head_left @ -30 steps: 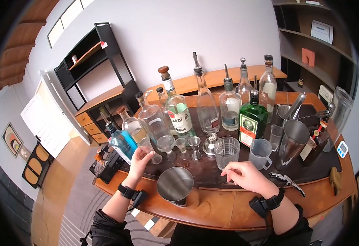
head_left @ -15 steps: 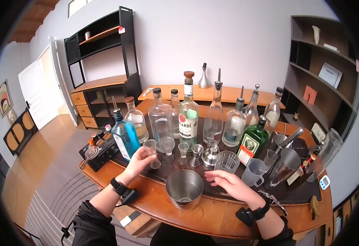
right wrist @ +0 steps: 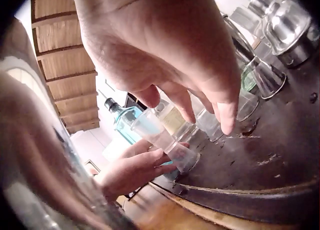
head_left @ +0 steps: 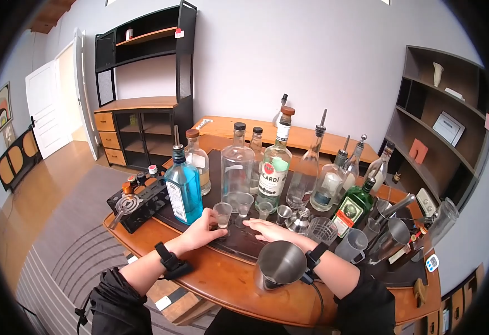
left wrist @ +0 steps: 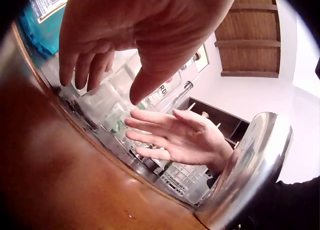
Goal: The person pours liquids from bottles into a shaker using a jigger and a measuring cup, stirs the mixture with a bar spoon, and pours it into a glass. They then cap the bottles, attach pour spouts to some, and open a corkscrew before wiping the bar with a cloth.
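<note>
My left hand (head_left: pixel 199 231) is at the leftmost clear jigger (head_left: pixel 222 210), an hourglass-shaped measure standing on the dark mat. Its fingers reach loosely beside the jigger, thumb apart from them, in the left wrist view. Stretched across toward the left, my right hand (head_left: pixel 274 230) has its straight fingers near a second clear jigger (head_left: pixel 244 204), holding nothing. Farther along the row stand a third clear jigger (head_left: pixel 264 210) and a metal jigger (head_left: pixel 283 214). The metal shaker tin (head_left: pixel 272 268) stands upright at the table's front, beside my right forearm.
Behind the jiggers rise a blue bottle (head_left: pixel 184 190), a Bacardi bottle (head_left: pixel 271 177) and several other bottles. To the right are a strainer top (head_left: pixel 298 221), a patterned glass (head_left: pixel 321 231), a plastic jug (head_left: pixel 351 244) and a green bottle (head_left: pixel 353 209). A black caddy (head_left: pixel 138 204) sits at left.
My right hand has swung left from beside the patterned glass to the clear jiggers, passing behind the shaker tin. The left hand stays by the leftmost jigger. The head view has shifted.
</note>
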A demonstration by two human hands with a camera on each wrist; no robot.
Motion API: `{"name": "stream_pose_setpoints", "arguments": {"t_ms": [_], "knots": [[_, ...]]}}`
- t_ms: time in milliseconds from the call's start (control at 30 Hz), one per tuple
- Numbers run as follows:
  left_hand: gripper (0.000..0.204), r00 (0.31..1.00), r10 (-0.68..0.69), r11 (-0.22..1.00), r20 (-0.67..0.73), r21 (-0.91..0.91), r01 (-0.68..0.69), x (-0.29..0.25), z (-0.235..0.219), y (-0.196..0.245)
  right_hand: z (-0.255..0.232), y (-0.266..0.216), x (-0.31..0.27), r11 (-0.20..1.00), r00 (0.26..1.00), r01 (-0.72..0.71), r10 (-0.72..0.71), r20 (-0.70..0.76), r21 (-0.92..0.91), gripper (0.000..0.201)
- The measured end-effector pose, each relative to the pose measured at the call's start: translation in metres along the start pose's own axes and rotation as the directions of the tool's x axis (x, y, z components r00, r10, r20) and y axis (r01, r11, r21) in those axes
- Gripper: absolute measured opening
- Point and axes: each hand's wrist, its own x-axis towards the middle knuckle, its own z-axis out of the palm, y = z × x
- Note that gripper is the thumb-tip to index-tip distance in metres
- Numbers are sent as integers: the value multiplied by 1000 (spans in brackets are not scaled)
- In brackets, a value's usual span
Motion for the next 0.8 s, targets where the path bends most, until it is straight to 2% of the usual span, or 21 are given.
{"name": "stream_pose_setpoints", "arguments": {"t_ms": [67,133,167,233,300,367,533,633,700,800], "knots": [[51,999,-46,998,-19,33,47,-7,-5,-5,-3,2,10,1000,1000,-11,11,23,-30,52],[48,995,-91,994,-36,65,93,-13,-8,-2,-14,16,29,940,986,156,-132,98,-304,56],[43,998,-41,998,56,52,38,-19,-10,5,-15,16,32,872,970,240,-193,150,-427,58],[28,979,17,998,201,58,-29,-26,-12,15,-13,12,35,873,977,210,-168,134,-440,58],[41,972,62,988,225,125,-91,-30,-9,26,-7,3,31,874,983,180,-142,119,-451,58],[45,965,90,984,245,126,-124,-24,-8,21,6,-19,15,935,995,94,-74,72,-341,60],[50,953,100,975,286,164,-151,-11,-5,13,4,-12,26,923,994,97,-69,88,-372,67],[45,961,99,971,257,186,-150,-14,-3,18,4,-10,28,913,992,117,-87,95,-390,67],[41,973,199,946,116,236,-221,-19,-2,17,2,-10,24,915,992,118,-90,92,-385,66],[35,958,287,922,3,270,-277,-32,-7,46,-4,-20,2,889,956,293,-277,96,-352,57]]}}
